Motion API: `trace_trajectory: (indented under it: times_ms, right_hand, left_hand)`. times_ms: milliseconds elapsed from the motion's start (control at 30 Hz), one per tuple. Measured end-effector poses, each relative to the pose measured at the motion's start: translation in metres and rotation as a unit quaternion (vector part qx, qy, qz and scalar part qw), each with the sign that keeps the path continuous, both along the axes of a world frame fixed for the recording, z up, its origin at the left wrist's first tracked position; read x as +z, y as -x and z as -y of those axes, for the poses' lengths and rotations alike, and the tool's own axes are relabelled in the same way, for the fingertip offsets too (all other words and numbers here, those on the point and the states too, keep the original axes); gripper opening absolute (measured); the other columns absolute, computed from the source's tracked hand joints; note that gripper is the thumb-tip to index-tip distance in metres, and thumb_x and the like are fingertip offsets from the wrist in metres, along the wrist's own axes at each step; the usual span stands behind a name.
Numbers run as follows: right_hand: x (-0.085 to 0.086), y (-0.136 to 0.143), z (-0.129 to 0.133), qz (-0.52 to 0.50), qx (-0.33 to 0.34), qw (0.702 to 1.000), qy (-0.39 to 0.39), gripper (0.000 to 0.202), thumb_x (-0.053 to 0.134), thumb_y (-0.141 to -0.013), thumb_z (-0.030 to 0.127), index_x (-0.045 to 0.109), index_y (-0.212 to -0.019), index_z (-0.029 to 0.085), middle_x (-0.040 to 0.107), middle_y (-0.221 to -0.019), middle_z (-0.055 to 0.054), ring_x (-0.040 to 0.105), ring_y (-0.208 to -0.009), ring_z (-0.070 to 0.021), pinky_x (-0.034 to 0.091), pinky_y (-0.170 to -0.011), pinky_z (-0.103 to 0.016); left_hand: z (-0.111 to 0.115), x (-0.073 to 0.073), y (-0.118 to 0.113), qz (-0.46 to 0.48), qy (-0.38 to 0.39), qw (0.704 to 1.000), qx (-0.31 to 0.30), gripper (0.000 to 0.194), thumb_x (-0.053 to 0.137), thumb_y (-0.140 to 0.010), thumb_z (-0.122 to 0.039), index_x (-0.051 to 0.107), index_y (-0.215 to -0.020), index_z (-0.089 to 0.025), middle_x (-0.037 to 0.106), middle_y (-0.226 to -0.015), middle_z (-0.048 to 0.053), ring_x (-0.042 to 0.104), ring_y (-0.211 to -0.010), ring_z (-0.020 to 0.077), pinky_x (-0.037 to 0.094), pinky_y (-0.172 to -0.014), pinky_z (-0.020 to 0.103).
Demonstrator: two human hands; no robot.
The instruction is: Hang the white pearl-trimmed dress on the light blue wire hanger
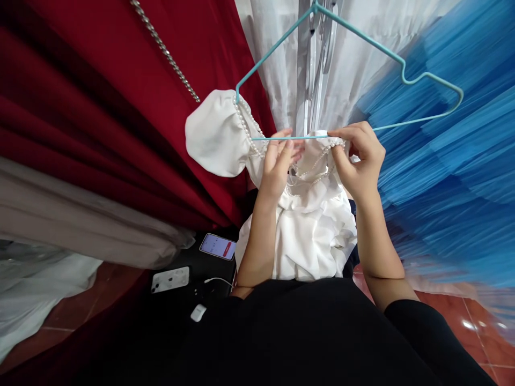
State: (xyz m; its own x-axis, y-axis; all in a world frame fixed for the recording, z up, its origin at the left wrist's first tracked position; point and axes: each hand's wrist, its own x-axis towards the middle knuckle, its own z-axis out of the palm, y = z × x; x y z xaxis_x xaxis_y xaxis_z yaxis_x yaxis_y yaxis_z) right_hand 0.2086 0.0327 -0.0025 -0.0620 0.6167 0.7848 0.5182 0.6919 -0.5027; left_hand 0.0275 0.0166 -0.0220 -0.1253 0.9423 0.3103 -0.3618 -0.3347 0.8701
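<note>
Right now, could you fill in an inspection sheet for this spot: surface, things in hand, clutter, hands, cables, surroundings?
Surface: flat black top, lower left.
Things in hand: white pearl-trimmed fabric garment; thin turquoise angular hanger.
Clutter: rectangular lit-screen phone; white rectangular phone, back up; small white rounded case.
Left hand: open, at the hanger's lower bar.
Right hand: fingers pinch the garment's pearl-trimmed edge at that bar.
Cables: thin white cable near the phones.
Surroundings: red draped fabric left; layered blue fabric right; reddish tiled floor.
</note>
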Motion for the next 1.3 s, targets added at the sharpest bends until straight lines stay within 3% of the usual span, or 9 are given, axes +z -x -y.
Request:
trace_trajectory:
  times_ms: [100, 233, 400, 500, 600, 767, 967, 1133, 1300]
  right_hand:
    - [0.0, 0.002, 0.002, -0.014, 0.003, 1.0, 0.011, 0.025, 0.057, -0.094, 0.021, 0.074, -0.109, 0.031, 0.067, -0.101, -0.002, 0.067, -0.094, -0.0192, 0.062, -0.083, -0.042]
    - [0.0, 0.004, 0.011, -0.026, 0.01, 1.0, 0.006, 0.03, 0.055, -0.092, 0.017, 0.072, -0.113, 0.032, 0.067, -0.108, -0.002, 0.068, -0.102, -0.0212, 0.06, -0.082, -0.041]
    - [-0.009, -0.008, 0.022, -0.115, -0.048, 0.99, -0.068, 0.034, 0.063, -0.087, 0.021, 0.068, -0.118, 0.035, 0.065, -0.129, -0.005, 0.064, -0.111, -0.0254, 0.048, -0.061, -0.036]
    - [-0.018, -0.04, 0.003, -0.249, -0.143, 0.947, -0.147, 0.018, 0.068, -0.072, 0.022, 0.062, -0.087, 0.03, 0.058, -0.095, -0.004, 0.056, -0.085, -0.0209, 0.036, -0.054, -0.032]
    - [-0.018, -0.086, -0.036, -0.326, -0.137, 0.928, -0.115, 0.025, 0.066, -0.053, 0.02, 0.045, -0.065, 0.027, 0.043, -0.071, -0.001, 0.038, -0.065, -0.0147, 0.029, -0.053, -0.032]
    - [0.027, -0.122, -0.077, -0.331, -0.101, 0.935, -0.077, 0.036, 0.062, -0.051, 0.022, 0.029, -0.062, 0.031, 0.034, -0.062, 0.003, 0.029, -0.057, -0.0117, 0.02, -0.046, -0.028]
    - [0.091, -0.081, -0.035, -0.166, -0.06, 0.98, -0.086, 0.038, 0.063, -0.06, 0.002, 0.037, -0.062, 0.03, 0.039, -0.067, 0.001, 0.03, -0.061, -0.0117, 0.025, -0.053, -0.031]
    - [0.106, -0.062, -0.031, -0.128, -0.053, 0.985, -0.1, 0.024, 0.046, -0.054, 0.001, 0.045, -0.063, 0.023, 0.041, -0.067, 0.002, 0.032, -0.063, -0.0085, 0.015, -0.056, -0.032]
    - [0.117, -0.037, -0.044, -0.094, -0.021, 0.993, -0.067, 0.019, 0.048, -0.054, 0.0, 0.048, -0.061, 0.019, 0.047, -0.066, 0.003, 0.04, -0.065, -0.0039, 0.018, -0.05, -0.027]
  left_hand:
    - [-0.001, 0.007, -0.012, 0.107, -0.074, 0.991, 0.015, 0.036, 0.058, -0.1, -0.058, 0.059, -0.109, -0.024, 0.071, -0.12, 0.009, 0.069, -0.127, 0.024, 0.052, -0.115, 0.043]
    - [0.016, 0.025, -0.017, 0.11, -0.067, 0.99, 0.06, 0.032, 0.052, -0.104, -0.052, 0.048, -0.087, -0.024, 0.053, -0.077, -0.001, 0.071, -0.094, 0.0162, 0.054, -0.113, 0.041]
    - [0.023, 0.034, -0.005, 0.123, -0.056, 0.989, 0.054, 0.032, 0.054, -0.103, -0.043, 0.042, -0.081, -0.024, 0.036, -0.069, -0.003, 0.06, -0.075, 0.0139, 0.058, -0.108, 0.038]
    - [0.021, 0.036, 0.006, 0.125, -0.047, 0.99, 0.039, 0.033, 0.059, -0.101, -0.043, 0.042, -0.08, -0.024, 0.034, -0.069, -0.003, 0.058, -0.072, 0.0137, 0.059, -0.106, 0.038]
    - [0.02, 0.037, 0.011, 0.12, -0.038, 0.991, 0.041, 0.034, 0.06, -0.101, -0.042, 0.041, -0.079, -0.024, 0.032, -0.068, -0.003, 0.055, -0.07, 0.0136, 0.06, -0.104, 0.036]
    - [0.017, 0.035, 0.01, 0.129, -0.051, 0.99, 0.039, 0.032, 0.058, -0.101, -0.04, 0.042, -0.078, -0.024, 0.031, -0.067, -0.003, 0.054, -0.068, 0.0141, 0.061, -0.101, 0.036]
    - [0.015, 0.035, 0.013, 0.117, -0.044, 0.991, 0.05, 0.036, 0.058, -0.102, -0.045, 0.042, -0.078, -0.024, 0.032, -0.067, -0.003, 0.055, -0.069, 0.0137, 0.062, -0.101, 0.036]
    - [0.016, 0.035, 0.011, 0.125, -0.048, 0.99, 0.044, 0.035, 0.058, -0.102, -0.044, 0.042, -0.078, -0.024, 0.032, -0.066, -0.003, 0.054, -0.068, 0.014, 0.062, -0.099, 0.036]
    - [0.016, 0.034, 0.011, 0.119, -0.037, 0.991, 0.052, 0.037, 0.058, -0.102, -0.048, 0.042, -0.078, -0.024, 0.033, -0.066, -0.003, 0.054, -0.069, 0.0138, 0.061, -0.1, 0.034]
